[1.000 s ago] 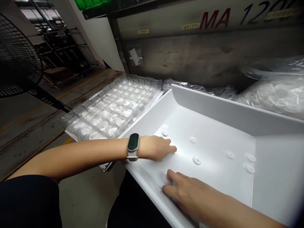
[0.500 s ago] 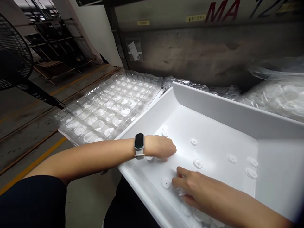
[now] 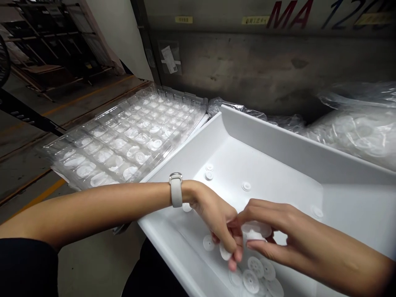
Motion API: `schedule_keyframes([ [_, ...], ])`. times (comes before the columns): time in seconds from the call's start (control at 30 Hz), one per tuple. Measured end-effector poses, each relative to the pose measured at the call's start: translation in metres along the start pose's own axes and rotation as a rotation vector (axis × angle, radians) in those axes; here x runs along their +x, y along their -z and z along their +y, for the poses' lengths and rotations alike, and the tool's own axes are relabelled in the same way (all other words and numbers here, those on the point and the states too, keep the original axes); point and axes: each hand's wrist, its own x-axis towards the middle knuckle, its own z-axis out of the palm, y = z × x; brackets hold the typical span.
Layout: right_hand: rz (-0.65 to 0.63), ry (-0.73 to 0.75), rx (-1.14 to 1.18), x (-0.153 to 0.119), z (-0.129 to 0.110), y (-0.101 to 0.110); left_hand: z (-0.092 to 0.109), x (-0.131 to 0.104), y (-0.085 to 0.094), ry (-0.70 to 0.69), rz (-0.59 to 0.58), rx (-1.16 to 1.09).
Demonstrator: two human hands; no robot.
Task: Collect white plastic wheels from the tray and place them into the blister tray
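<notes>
My left hand (image 3: 221,225), with a watch on the wrist, and my right hand (image 3: 278,235) meet over the white bin (image 3: 278,144). The right fingers pinch a small stack of white round plastic discs (image 3: 255,231). The left fingers hold one white disc (image 3: 224,252) just beside that stack. Several more discs (image 3: 252,278) lie on the bin floor below the hands, and single discs (image 3: 246,186) sit farther back. A clear blister tray (image 3: 130,136) with white discs in its pockets lies to the left of the bin.
Clear plastic bags (image 3: 355,128) holding white parts lie behind and right of the bin. A grey machine wall (image 3: 262,66) with red lettering rises at the back. Concrete floor with yellow lines (image 3: 40,194) and metal racks (image 3: 46,37) lie to the left.
Both hands lifted from the bin floor and came together. The right hand picked up discs; the left hand turned over and now holds a disc. The view shifted left and down slightly.
</notes>
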Motion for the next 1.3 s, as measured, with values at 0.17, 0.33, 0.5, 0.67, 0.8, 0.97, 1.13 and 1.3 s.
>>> schedule_keyframes([
  [0.17, 0.251, 0.011, -0.051, 0.002, 0.001, -0.002, 0.001, 0.01, -0.009, -0.126, 0.058, -0.223],
  [0.33, 0.294, 0.008, -0.037, -0.002, -0.001, 0.011, -0.003, 0.016, -0.008, -0.245, 0.237, -0.411],
  [0.5, 0.189, -0.004, 0.033, -0.004, -0.003, 0.021, 0.0, 0.016, -0.005, -0.395, 0.364, -0.488],
  [0.67, 0.169, -0.04, 0.022, 0.0, 0.002, 0.022, 0.011, 0.008, -0.007, -0.52, 0.303, -0.538],
  [0.8, 0.196, -0.047, 0.058, 0.0, 0.008, 0.024, 0.02, 0.002, -0.011, -0.522, 0.333, -0.652],
  [0.97, 0.253, -0.042, 0.078, -0.002, 0.013, 0.028, 0.021, 0.005, -0.011, -0.525, 0.386, -0.73],
  [1.13, 0.288, -0.044, 0.106, -0.002, 0.017, 0.024, 0.019, 0.008, -0.012, -0.519, 0.488, -0.762],
  [1.3, 0.289, -0.027, 0.051, 0.001, 0.014, 0.024, 0.017, 0.009, -0.011, -0.527, 0.564, -0.771],
])
